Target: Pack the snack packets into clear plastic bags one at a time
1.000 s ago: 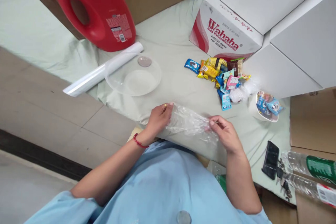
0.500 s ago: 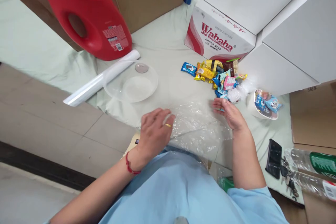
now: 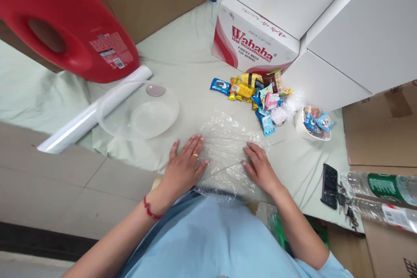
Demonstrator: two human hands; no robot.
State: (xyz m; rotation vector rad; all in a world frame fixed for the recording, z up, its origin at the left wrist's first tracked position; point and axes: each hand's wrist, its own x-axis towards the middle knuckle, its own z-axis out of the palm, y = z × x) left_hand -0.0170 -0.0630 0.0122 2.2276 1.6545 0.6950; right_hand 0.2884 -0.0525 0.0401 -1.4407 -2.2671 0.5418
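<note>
A sheet of clear plastic film (image 3: 224,163), crinkled and shiny, lies on the pale green cloth at the near edge. My left hand (image 3: 185,161) rests flat with fingers spread on its left side. On the right side, my right hand (image 3: 260,166) lies palm down on the film, its fingers stretched out and a little apart. Beyond the film sits a pile of wrapped snacks (image 3: 243,89) in several colours. A clear round plastic bowl (image 3: 153,119) stands to the left of it, with a silvery disc (image 3: 155,90) showing near its far rim.
A roll of film (image 3: 94,110) and a red jug (image 3: 81,30) are at left. A Wahaha carton (image 3: 250,43) stands behind the snacks. To the right are a white cup (image 3: 312,134) of snacks, a phone (image 3: 329,186), keys (image 3: 347,208) and plastic bottles (image 3: 384,186).
Both hands have come down onto the film, with fingers straighter than before. My right hand has moved away from the snacks toward the film. The view has shifted to the right.
</note>
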